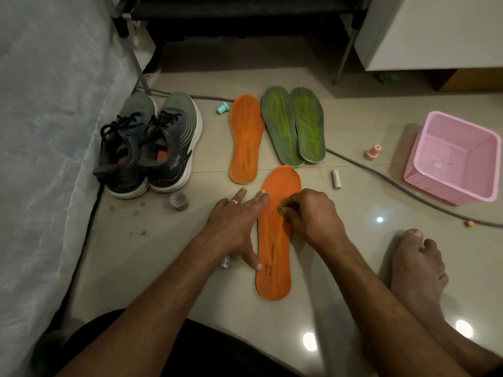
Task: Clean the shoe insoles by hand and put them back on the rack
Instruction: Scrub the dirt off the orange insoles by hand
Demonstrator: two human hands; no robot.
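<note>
Orange foam insole (275, 240), shown lying flat on the tiled floor (353, 240) at near centre, heel end nearest the viewer. The left hand (234, 227) is laid open along its left edge, fingers straight and pressing it down; the right hand (310, 216) is seen with its grip pinched on a small green wad (281, 209), held against the forefoot. A second orange insole (246, 140) and a green pair (295, 126) are set out just beyond; the shoes (149, 145) stand at far left, a pink basket (454, 159) at right, and the rack (239, 12) is partly visible at the far edge. The insole is judged light, thin and pliable, liable to slide on glossy tile unless pinned; lifting is best done at the stiffer heel or by both long edges, so that folding is avoided.
</note>
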